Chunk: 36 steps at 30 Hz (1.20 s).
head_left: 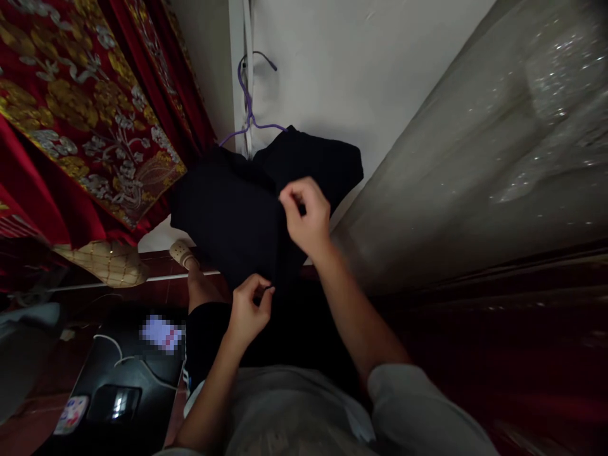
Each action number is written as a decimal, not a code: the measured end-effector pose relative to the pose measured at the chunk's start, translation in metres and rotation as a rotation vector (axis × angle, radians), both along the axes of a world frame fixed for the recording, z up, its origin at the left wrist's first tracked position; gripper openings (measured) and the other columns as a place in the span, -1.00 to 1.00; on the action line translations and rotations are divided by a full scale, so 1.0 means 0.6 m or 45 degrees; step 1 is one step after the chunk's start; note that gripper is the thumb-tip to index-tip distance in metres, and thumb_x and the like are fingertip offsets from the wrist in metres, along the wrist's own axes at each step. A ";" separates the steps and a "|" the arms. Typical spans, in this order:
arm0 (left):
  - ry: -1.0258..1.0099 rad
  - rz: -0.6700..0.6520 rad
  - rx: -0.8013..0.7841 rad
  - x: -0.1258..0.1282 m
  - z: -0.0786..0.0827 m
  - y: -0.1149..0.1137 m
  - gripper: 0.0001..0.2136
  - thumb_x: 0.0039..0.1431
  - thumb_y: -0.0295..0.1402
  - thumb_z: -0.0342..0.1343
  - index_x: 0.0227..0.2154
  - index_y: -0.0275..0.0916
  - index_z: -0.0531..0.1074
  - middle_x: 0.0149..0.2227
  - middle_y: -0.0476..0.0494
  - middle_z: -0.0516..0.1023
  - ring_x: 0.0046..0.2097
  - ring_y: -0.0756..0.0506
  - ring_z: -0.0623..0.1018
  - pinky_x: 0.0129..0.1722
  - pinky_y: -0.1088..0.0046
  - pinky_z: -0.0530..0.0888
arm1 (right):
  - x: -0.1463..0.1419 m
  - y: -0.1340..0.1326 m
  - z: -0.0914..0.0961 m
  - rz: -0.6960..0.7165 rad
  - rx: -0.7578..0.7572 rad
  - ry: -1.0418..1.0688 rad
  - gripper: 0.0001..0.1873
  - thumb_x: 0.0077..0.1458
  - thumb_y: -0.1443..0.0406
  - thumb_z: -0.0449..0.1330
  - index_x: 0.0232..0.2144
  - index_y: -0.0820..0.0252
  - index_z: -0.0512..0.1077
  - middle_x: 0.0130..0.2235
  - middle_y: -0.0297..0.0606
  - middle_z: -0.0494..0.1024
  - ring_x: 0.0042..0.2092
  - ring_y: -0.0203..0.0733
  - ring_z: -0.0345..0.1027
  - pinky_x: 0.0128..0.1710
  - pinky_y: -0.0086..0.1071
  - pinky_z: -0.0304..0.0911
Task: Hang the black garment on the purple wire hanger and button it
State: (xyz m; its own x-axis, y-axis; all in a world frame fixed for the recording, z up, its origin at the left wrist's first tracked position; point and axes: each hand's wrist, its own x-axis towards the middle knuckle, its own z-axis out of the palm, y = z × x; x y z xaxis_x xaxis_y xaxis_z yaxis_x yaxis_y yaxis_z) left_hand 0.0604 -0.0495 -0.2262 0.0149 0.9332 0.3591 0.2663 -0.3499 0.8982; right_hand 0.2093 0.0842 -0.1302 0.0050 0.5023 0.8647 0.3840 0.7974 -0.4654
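Note:
A black garment hangs on a purple hanger against a white wall. My right hand is raised in front of the garment, fingers pinched on the dark cloth near its middle. Lower down, my left hand pinches the garment's bottom edge. Both forearms reach up from my grey-shirted body.
A red and gold patterned curtain hangs at the left. A glittery pale fabric fills the right. Below left, a dark table holds a white cable, a mouse and a small card. My sandalled foot shows on the red floor.

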 end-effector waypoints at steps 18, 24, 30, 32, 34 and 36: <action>0.368 -0.056 0.531 -0.106 0.180 0.102 -0.82 0.43 -0.42 0.09 -0.02 -0.24 0.54 -0.12 -0.16 0.62 -0.10 -0.07 0.61 -0.06 0.41 0.50 | -0.036 0.002 0.037 0.787 -1.349 1.194 -0.71 -0.05 0.23 0.45 -0.39 0.18 0.40 -0.37 -0.36 0.43 -0.43 -0.41 0.21 -0.42 -0.45 0.21; 0.525 -0.036 0.830 -0.069 0.251 0.171 -0.78 0.43 -0.43 0.07 0.04 -0.26 0.52 -0.17 -0.14 0.62 -0.20 -0.04 0.59 -0.12 0.43 0.50 | -0.045 -0.027 0.060 0.959 -1.338 0.932 -0.70 -0.02 0.14 0.41 -0.40 0.16 0.40 -0.35 -0.30 0.45 -0.41 -0.36 0.20 -0.44 -0.43 0.20; 0.818 -0.009 0.793 -0.040 0.267 0.198 -0.90 0.40 -0.44 0.07 -0.17 -0.29 0.49 -0.21 -0.14 0.57 -0.20 -0.07 0.54 -0.16 0.43 0.45 | -0.030 -0.033 0.062 0.870 -1.234 0.929 -0.63 -0.08 0.09 0.46 -0.41 0.16 0.42 -0.36 -0.31 0.44 -0.44 -0.39 0.20 -0.50 -0.46 0.17; 0.884 -0.030 0.771 -0.039 0.267 0.196 -0.88 0.41 -0.44 0.04 -0.14 -0.28 0.47 -0.20 -0.14 0.55 -0.19 -0.08 0.53 -0.16 0.42 0.45 | -0.028 -0.031 0.055 0.878 -1.174 0.915 -0.61 -0.06 0.07 0.47 -0.39 0.16 0.42 -0.35 -0.32 0.45 -0.44 -0.40 0.21 -0.50 -0.46 0.18; 0.878 -0.025 0.798 -0.039 0.268 0.191 -0.86 0.43 -0.44 0.00 -0.14 -0.26 0.46 -0.19 -0.14 0.53 -0.16 -0.08 0.52 -0.13 0.42 0.45 | -0.032 -0.033 0.049 0.827 -1.068 0.922 -0.60 -0.02 0.04 0.45 -0.35 0.16 0.43 -0.33 -0.34 0.45 -0.44 -0.42 0.24 -0.50 -0.46 0.19; 0.863 -0.006 0.841 -0.037 0.272 0.188 -0.85 0.45 -0.41 -0.03 -0.13 -0.26 0.45 -0.17 -0.16 0.51 -0.12 -0.10 0.52 -0.09 0.39 0.45 | -0.041 -0.036 0.048 0.698 -0.917 0.943 -0.61 0.05 0.01 0.41 -0.32 0.15 0.43 -0.34 -0.35 0.44 -0.45 -0.43 0.25 -0.49 -0.47 0.19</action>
